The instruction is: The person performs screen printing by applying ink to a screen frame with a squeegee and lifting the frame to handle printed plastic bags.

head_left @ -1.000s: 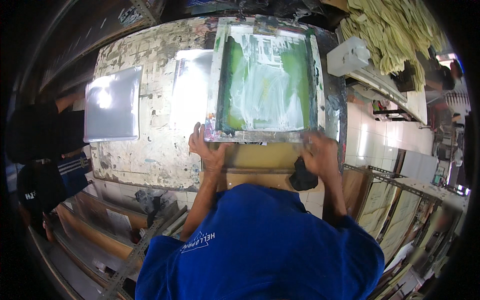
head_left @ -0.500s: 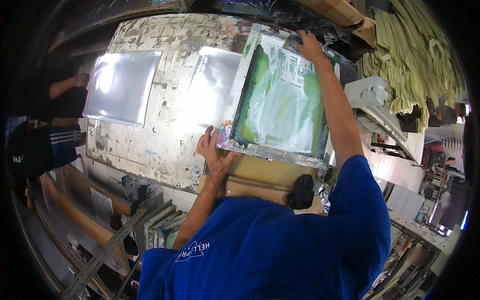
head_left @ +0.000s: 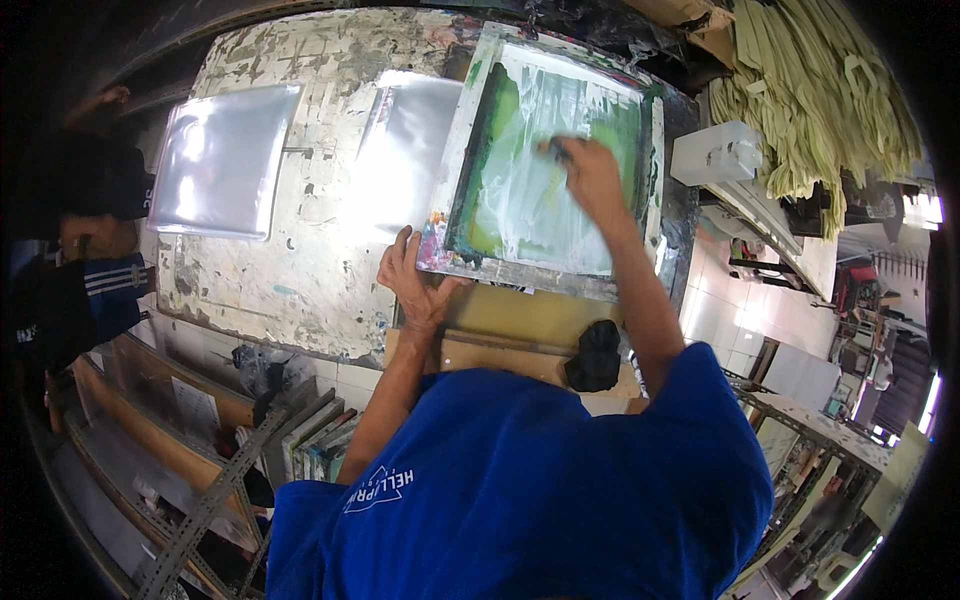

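Observation:
A printing screen (head_left: 447,190) in a pale, paint-stained frame lies tilted on the worktable. White ink is smeared in streaks over its green mesh. My left hand (head_left: 415,285) grips the frame's near left corner, thumb along the near edge and fingers at the left side. Over the middle of the mesh, my right hand (head_left: 597,185) is closed round a small dark squeegee (head_left: 556,149), blurred and mostly covered by the fingers. Left of the screen lies a shiny clear plastic sheet (head_left: 400,150), partly overlapped by the frame.
A second plastic sheet (head_left: 225,160) lies on the paint-worn table (head_left: 320,255), near a person in dark clothes (head_left: 95,235) at the left. A white plastic box (head_left: 715,153) and hanging pale green strips (head_left: 800,110) are at the right. A black cloth (head_left: 595,357) sits near me.
My right hand has drawn the squeegee from the screen's far edge back toward me, to mid-mesh. My left hand stays at the frame's corner. The person at the left has shifted an arm.

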{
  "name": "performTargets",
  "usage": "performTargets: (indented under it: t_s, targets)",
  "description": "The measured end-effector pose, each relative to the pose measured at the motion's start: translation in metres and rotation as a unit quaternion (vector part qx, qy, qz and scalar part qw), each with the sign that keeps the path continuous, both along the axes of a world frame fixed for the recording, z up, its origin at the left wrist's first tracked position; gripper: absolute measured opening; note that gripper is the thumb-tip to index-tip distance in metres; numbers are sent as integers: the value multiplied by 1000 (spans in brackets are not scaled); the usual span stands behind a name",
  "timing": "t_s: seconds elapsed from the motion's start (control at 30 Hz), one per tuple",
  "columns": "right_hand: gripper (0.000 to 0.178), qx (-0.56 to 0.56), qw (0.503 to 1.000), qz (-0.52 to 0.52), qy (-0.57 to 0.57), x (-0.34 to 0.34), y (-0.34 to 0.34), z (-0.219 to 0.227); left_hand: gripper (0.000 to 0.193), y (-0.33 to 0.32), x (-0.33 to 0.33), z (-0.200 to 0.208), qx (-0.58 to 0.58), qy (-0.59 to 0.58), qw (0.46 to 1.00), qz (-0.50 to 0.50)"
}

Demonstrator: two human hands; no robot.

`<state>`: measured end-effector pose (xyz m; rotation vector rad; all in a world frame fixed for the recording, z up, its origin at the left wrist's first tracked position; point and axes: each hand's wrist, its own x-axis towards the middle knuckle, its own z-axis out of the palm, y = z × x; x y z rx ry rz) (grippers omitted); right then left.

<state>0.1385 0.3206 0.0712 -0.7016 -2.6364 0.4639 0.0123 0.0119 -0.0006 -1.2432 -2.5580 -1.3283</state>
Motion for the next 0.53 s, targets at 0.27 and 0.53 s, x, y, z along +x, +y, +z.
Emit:
performTargets:
  t_s: [0.27,0.53]
  targets:
    - [49,-48,999,-14,-11,54,-125,51,103,3,0,-2,29,-14,999,-9]
    - [83,-174,973,-7,-152,42,-103,62,103,-2,-2,-2,9,-3,1000,-15]
